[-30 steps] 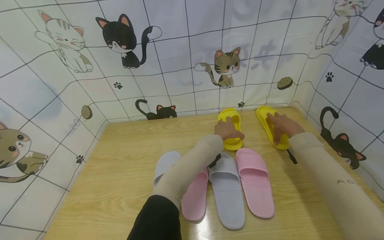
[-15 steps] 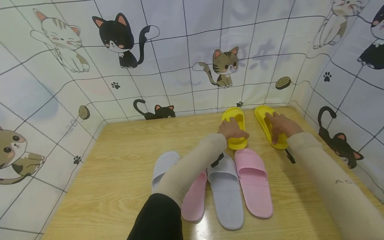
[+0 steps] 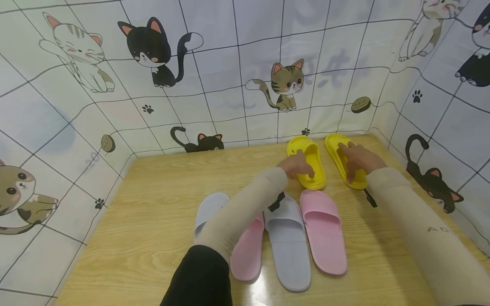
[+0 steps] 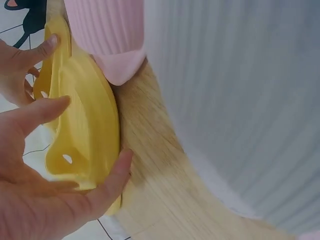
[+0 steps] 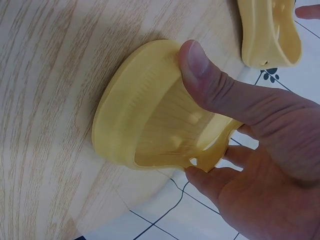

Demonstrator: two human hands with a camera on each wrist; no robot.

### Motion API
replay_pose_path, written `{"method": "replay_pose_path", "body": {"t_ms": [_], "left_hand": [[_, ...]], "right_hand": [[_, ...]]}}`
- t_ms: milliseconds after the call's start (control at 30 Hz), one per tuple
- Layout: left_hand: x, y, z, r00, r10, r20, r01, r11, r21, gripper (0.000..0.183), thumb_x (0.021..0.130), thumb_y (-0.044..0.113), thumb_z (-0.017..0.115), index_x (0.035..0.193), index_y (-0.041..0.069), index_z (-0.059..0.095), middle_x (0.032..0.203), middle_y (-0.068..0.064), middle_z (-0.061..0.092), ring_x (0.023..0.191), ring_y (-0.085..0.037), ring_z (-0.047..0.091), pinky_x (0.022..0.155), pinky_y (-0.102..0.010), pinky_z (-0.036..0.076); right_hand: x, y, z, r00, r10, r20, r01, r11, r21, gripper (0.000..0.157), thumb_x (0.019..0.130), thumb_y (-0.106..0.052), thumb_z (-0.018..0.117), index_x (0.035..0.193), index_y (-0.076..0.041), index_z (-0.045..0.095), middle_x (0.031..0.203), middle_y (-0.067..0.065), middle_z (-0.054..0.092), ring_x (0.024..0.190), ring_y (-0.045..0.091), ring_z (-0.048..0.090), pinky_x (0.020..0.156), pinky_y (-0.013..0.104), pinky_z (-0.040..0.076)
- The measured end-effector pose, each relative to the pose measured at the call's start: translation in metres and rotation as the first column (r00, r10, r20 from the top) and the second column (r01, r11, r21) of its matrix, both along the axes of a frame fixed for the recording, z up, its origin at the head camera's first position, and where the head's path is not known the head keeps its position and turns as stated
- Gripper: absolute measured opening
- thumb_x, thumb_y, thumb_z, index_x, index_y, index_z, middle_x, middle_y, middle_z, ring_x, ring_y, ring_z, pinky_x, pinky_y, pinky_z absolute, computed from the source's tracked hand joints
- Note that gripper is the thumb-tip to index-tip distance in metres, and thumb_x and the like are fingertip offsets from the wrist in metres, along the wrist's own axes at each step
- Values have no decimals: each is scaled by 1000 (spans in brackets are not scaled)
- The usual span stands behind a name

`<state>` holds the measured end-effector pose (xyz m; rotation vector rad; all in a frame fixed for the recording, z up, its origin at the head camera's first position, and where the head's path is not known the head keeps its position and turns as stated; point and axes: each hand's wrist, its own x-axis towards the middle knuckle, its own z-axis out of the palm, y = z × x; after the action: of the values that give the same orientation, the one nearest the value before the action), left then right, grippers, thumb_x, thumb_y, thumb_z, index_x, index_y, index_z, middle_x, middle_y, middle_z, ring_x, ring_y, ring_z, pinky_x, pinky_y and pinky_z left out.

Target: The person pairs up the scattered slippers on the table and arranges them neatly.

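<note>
Near the far right corner of the light wood-grain table (image 3: 153, 199), two bright yellow moulded clogs, toes at the far edge, both slanted toes-left, apart from each other. Left yellow clog (image 3: 315, 163): left hand (image 3: 296, 165) at its side, fingers spread, no grip; contact can't be told. Right yellow clog (image 3: 334, 148): right hand (image 3: 360, 160) grips it between thumb and fingers.

Progress, as judged: yellow pair side by side, placement looks mostly done; left is letting go of the right one, maybe squaring both up. Grey and pink pairs look not yet done: toward the near edge they alternate, left grey slipper (image 3: 208, 208), left pink slipper (image 3: 246, 259), right grey slipper (image 3: 289, 244), right pink slipper (image 3: 326, 238).

Count: 2 yellow clogs, 2 pale grey flat slippers, 2 pale pink flat slippers, 2 hands. Left grey and left pink part-hidden by the cream left sleeve (image 3: 239, 208)
</note>
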<state>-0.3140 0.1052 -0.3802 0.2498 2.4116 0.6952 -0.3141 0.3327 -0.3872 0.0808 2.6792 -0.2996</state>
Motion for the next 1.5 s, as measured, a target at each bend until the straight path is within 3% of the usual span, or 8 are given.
{"method": "replay_pose_path", "body": {"t_ms": [167, 333, 500, 667, 900, 1133, 1300, 1500], "left_hand": [[-5, 5, 7, 996, -52, 77, 58, 995, -78, 108, 91, 37, 77, 168, 29, 2, 167, 9, 36, 134, -11, 54, 105, -34, 55], [-10, 8, 5, 990, -123, 69, 131, 983, -126, 108, 88, 38, 80, 167, 37, 5, 170, 12, 29, 136, -13, 52, 104, -36, 55], [-12, 12, 2, 973, -222, 69, 230, 958, -172, 106, 91, 44, 76, 167, 37, 2, 174, 15, 17, 142, -11, 47, 105, -36, 54], [-14, 17, 0, 967, -242, 79, 253, 950, -183, 97, 96, 47, 68, 167, 36, 3, 174, 15, 14, 145, -13, 44, 100, -35, 55], [-15, 10, -2, 963, -243, 116, 252, 965, -69, 91, 98, 40, 65, 167, 37, 6, 173, 13, 19, 149, -15, 42, 111, -42, 51], [-7, -3, 8, 942, -294, 164, 296, 955, 13, 96, 97, 47, 67, 167, 34, 2, 176, 13, 5, 151, -16, 37, 111, -40, 52], [0, -28, 18, 936, -315, 155, 292, 944, 154, 96, 98, 45, 67, 168, 30, 4, 176, 6, 5, 152, -20, 37, 111, -45, 52], [10, -78, 31, 944, -318, 83, 278, 907, 317, 90, 99, 43, 67, 167, 30, 10, 176, -4, 6, 154, -28, 36, 106, -45, 55]], "right_hand": [[2, -2, 2, 1000, -3, -1, 3, 1000, 0, 129, 68, -5, 92, 164, -3, 6, 165, 38, -3, 149, 64, 0, 112, 82, 18], [1, -1, 1, 1000, -3, 0, 3, 1000, -5, 130, 68, -5, 92, 164, -2, 5, 165, 38, -4, 149, 64, -2, 113, 82, 16], [1, -2, -1, 1000, 19, -7, -19, 1000, -10, 130, 69, -5, 92, 164, 0, 4, 164, 39, -5, 149, 65, -3, 114, 82, 14], [1, -4, -1, 1000, 20, -4, -20, 999, -25, 129, 70, -5, 92, 164, 0, 4, 165, 39, -5, 149, 64, -4, 115, 80, 12], [3, -2, 1, 999, 33, -24, -33, 999, -12, 130, 70, -7, 93, 164, 0, 4, 164, 39, -6, 148, 65, -2, 113, 82, 15], [3, 2, 0, 999, 31, -29, -32, 999, -13, 132, 68, -9, 94, 164, -2, 4, 165, 38, -6, 149, 65, -2, 110, 84, 15], [3, 2, 0, 999, 28, -44, -30, 999, -43, 134, 68, -9, 94, 165, -5, 2, 166, 36, -11, 150, 64, -6, 110, 85, 11], [5, 2, 4, 997, 53, -56, -54, 998, -28, 135, 66, -11, 96, 164, -3, 3, 165, 37, -11, 150, 63, -9, 109, 86, 11]]}}
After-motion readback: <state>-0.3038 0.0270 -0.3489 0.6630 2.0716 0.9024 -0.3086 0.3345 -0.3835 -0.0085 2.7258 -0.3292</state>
